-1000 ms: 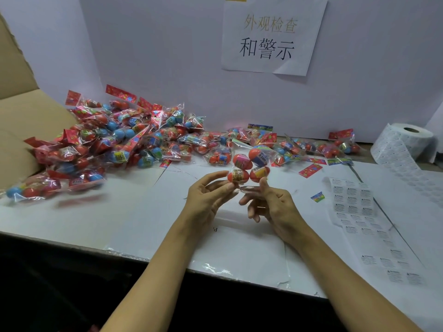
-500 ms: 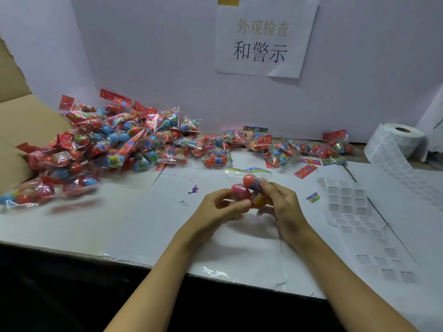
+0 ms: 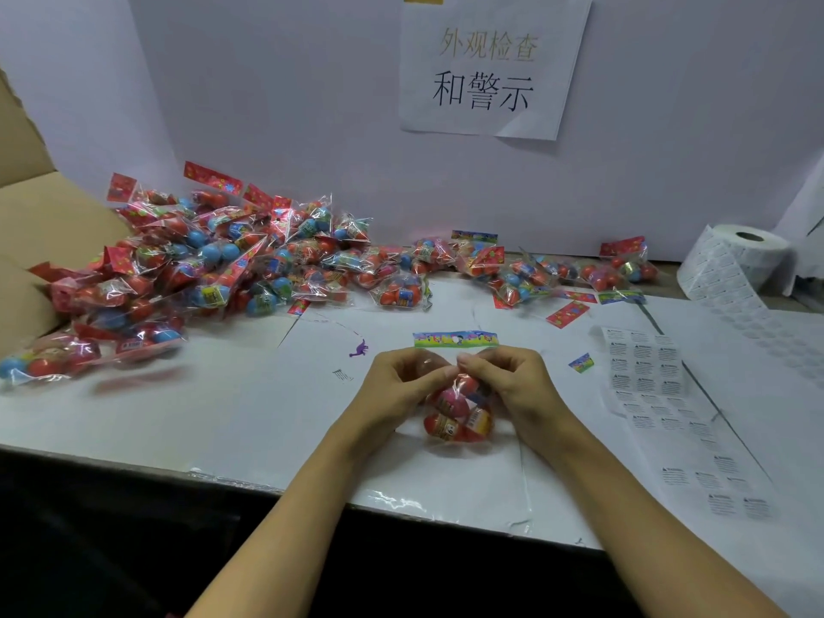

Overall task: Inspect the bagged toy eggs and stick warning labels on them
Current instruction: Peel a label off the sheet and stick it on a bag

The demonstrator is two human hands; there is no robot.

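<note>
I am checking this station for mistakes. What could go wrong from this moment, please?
1. The left hand and right hand both pinch the bag of eggs at its top; the thin film might tear.
2. The pile of bags shows no clear split, so labelled and unlabelled bags could mix.
3. The label sheet lies loose and could curl or slide.

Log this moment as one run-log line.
step: inspect | left hand: grips bag of toy eggs | right hand: grips same bag | bag: over table | label sheet: untouched, right
</note>
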